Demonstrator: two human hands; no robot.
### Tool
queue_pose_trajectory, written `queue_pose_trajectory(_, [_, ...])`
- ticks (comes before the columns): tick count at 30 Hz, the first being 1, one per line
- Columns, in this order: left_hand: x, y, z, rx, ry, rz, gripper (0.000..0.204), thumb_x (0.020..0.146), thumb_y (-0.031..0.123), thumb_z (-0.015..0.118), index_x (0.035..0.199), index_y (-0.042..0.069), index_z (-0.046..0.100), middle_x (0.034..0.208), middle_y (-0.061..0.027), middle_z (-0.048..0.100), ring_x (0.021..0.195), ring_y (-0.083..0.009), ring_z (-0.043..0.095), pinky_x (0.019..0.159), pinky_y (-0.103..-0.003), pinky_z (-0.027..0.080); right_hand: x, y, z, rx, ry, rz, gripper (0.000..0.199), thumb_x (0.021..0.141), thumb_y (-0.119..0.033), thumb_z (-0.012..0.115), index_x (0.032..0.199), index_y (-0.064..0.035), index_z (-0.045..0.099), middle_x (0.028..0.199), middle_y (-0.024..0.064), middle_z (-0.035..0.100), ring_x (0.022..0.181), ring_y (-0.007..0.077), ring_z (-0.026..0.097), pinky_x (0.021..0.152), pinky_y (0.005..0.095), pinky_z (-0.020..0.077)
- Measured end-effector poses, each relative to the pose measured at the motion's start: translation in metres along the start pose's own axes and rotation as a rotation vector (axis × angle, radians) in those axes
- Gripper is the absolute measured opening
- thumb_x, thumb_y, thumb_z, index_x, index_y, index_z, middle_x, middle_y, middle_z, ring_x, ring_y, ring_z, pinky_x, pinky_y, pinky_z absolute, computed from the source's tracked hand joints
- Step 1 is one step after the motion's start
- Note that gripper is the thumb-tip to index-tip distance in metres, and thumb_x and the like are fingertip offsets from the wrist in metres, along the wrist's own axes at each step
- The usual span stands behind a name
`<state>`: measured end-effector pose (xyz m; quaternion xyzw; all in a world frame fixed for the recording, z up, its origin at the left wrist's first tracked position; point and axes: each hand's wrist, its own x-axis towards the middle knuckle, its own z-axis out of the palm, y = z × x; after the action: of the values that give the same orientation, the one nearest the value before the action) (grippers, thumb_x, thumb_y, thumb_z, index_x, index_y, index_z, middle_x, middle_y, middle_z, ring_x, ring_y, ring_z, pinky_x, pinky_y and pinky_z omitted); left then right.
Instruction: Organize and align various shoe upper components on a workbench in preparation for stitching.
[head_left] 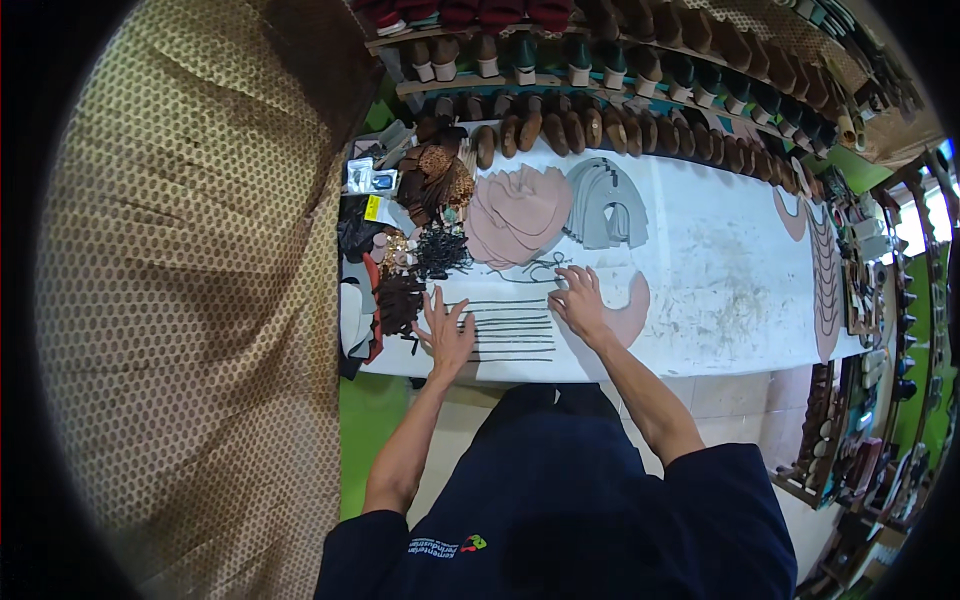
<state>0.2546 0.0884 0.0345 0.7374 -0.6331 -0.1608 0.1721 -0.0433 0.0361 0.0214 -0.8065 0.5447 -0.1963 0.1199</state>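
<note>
Several thin dark strips point(512, 323) lie side by side in roughly parallel rows on the white table. My left hand point(450, 338) rests at their left ends, its fingers spread and stretched forward. At the right ends of the upper strips is my right hand point(580, 305), palm down with fingers apart; I see nothing held in it. Just beyond its fingertips lies a small loose tangle of dark cords point(543, 268). A curved pink piece point(630, 312) shows beside my right hand, partly covered by it.
Stacked pink pieces point(515, 215) and grey curved pieces point(600, 205) lie farther back. Dark bundles point(402, 305) and a black cord heap point(440, 252) crowd the left. Wooden shoe lasts point(575, 132) line the back edge; more pink pieces point(825, 290) hang at the right edge.
</note>
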Motion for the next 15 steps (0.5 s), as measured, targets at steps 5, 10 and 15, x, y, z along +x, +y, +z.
queue_pose_trajectory(5, [-0.001, -0.004, 0.004, -0.013, 0.009, 0.031, 0.034, 0.097, 0.037, 0.072, 0.128, 0.024, 0.076, 0.174, -0.0099, 0.029, 0.163, -0.036, 0.012, 0.115, -0.082, 0.002, 0.016, -0.007, 0.019, -0.093, -0.088, -0.063, 0.01, 0.086, -0.025, 0.077, 0.089, -0.0166, 0.082, 0.139, 0.0055, 0.062, 0.141, 0.0294, 0.047, 0.125, 0.0575, 0.0266])
queue_pose_trajectory(10, [0.013, 0.027, 0.013, -0.068, -0.105, 0.102, 0.036, 0.097, 0.039, 0.073, 0.13, 0.023, 0.075, 0.174, -0.0102, 0.027, 0.164, -0.0365, 0.009, 0.114, -0.083, 0.003, 0.016, 0.006, 0.028, -0.234, -0.033, -0.214, 0.013, 0.087, -0.021, 0.074, 0.095, -0.0114, 0.078, 0.138, 0.0054, 0.061, 0.141, 0.0272, 0.049, 0.125, 0.0596, 0.0247])
queue_pose_trajectory(15, [0.029, 0.061, 0.035, -0.153, -0.135, 0.326, 0.033, 0.093, 0.035, 0.077, 0.123, 0.021, 0.078, 0.173, -0.0104, 0.03, 0.164, -0.0356, 0.009, 0.114, -0.084, 0.001, 0.02, -0.018, -0.002, -0.086, 0.088, -0.252, 0.012, 0.085, -0.019, 0.072, 0.09, -0.0073, 0.072, 0.132, 0.006, 0.063, 0.137, 0.0274, 0.053, 0.127, 0.06, 0.0253])
